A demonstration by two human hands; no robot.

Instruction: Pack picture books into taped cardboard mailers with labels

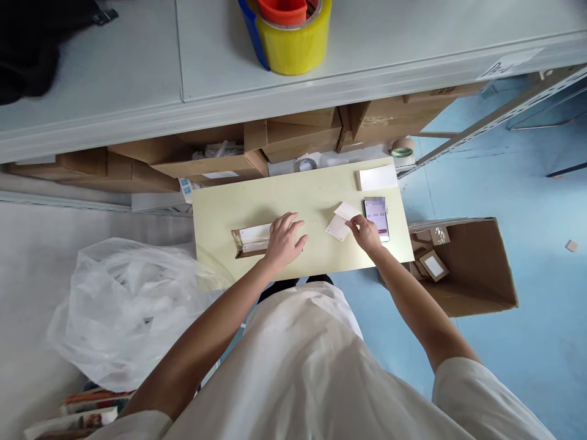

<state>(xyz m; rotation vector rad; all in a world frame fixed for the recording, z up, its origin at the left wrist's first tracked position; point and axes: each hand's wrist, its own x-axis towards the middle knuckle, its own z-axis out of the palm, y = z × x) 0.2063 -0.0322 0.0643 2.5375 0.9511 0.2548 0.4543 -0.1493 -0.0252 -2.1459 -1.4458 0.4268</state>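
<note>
My right hand (364,234) pinches the edge of a small white paper card (347,211), its thumb and forefinger closed. Another white card, or a folded half of the same one, lies just below it on the pale yellow table (316,256); I cannot tell which. My left hand (285,239) is open, fingers spread, at the right end of a shallow cardboard tray (237,243). White paper pieces (254,234) fill the tray, partly hidden by that hand. Close to my right hand lies a phone (380,229) with a timer on its screen.
White paper sheets (378,178) lie at the table's far right corner. Behind are cardboard boxes (298,137) and tape rolls (402,147) under a grey shelf (137,67). An open carton (477,263) stands on the right, a clear plastic bag (132,305) on the left.
</note>
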